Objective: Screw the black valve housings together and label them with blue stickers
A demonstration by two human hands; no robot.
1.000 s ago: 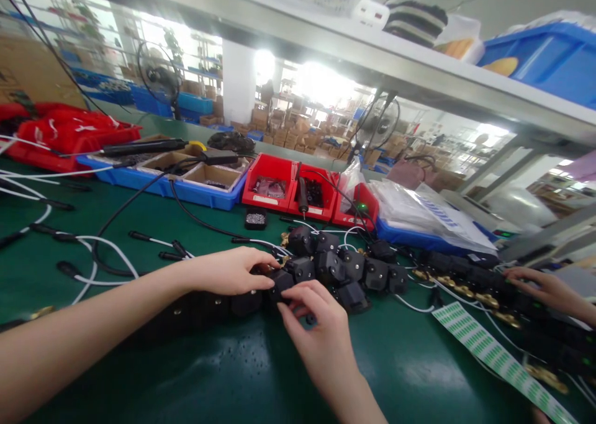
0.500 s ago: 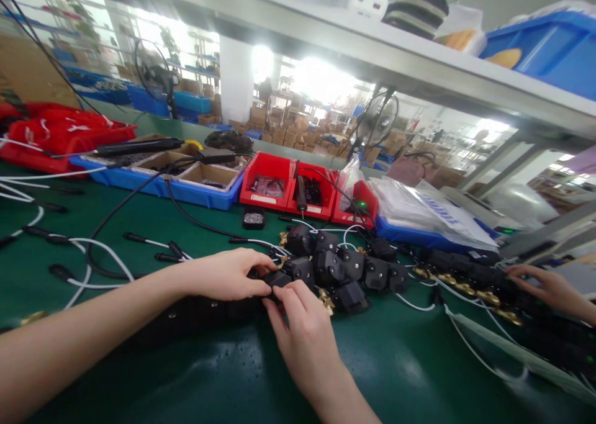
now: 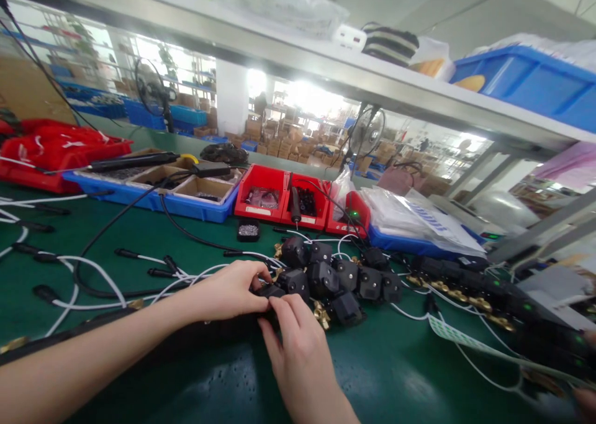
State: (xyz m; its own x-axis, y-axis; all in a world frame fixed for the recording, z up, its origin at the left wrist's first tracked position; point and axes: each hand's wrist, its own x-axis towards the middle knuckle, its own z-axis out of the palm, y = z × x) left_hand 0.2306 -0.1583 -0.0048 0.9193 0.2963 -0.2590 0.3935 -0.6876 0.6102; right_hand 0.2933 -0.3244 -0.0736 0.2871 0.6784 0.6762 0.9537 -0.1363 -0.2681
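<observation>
My left hand [image 3: 228,292] and my right hand [image 3: 293,343] meet over a small black plastic module [image 3: 270,291] on the green bench mat [image 3: 410,362]. Both pinch it with curled fingers. It sits at the near left end of a cluster of several black modules with brass fittings [image 3: 339,281]. A row of more black modules [image 3: 205,334] runs along the mat under my left forearm. White and black cables [image 3: 93,269] lie to the left of my hands.
Red parts bins [image 3: 265,191] and blue trays [image 3: 116,188] line the back of the bench. A plastic bag [image 3: 414,216] lies on a blue tray at right. A strip of green labels [image 3: 465,343] and another chain of modules [image 3: 488,293] lie right. A shelf [image 3: 326,70] hangs overhead.
My right hand has slid in closer to the left hand on the module. The other person's hand at the right has left the view, and the label strip has shifted.
</observation>
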